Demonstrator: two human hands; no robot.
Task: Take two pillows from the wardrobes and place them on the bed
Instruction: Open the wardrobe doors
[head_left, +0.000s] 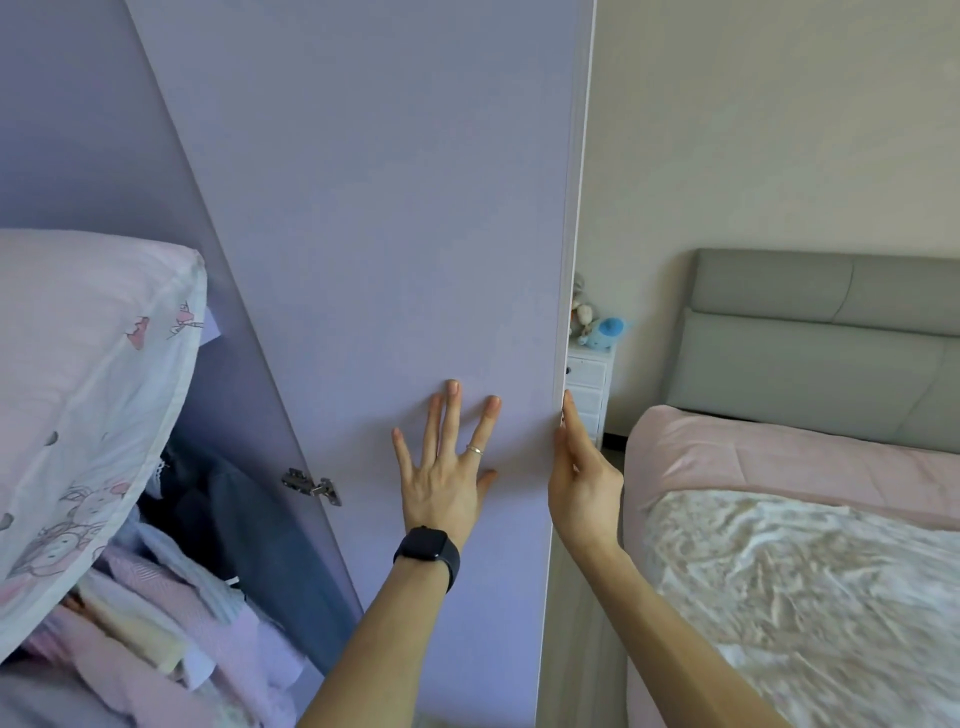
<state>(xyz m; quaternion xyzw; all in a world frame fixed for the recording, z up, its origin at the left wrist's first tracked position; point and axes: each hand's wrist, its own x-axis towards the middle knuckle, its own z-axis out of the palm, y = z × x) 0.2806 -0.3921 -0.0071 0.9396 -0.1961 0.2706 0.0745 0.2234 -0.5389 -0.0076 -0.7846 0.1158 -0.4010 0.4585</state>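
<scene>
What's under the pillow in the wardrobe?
Under the pillow lies a heap of folded clothes, pink, pale and dark grey. The pillow covers the rest of the shelf, so a second pillow can't be confirmed.

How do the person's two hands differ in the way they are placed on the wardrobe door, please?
The left hand lies flat on the face of the wardrobe door, fingers spread; the right hand is turned edge-on and wraps the door's outer edge. The left hand has a ring and, on its wrist, a dark watch; the right shows neither. Both touch the door at about the same height.
</scene>
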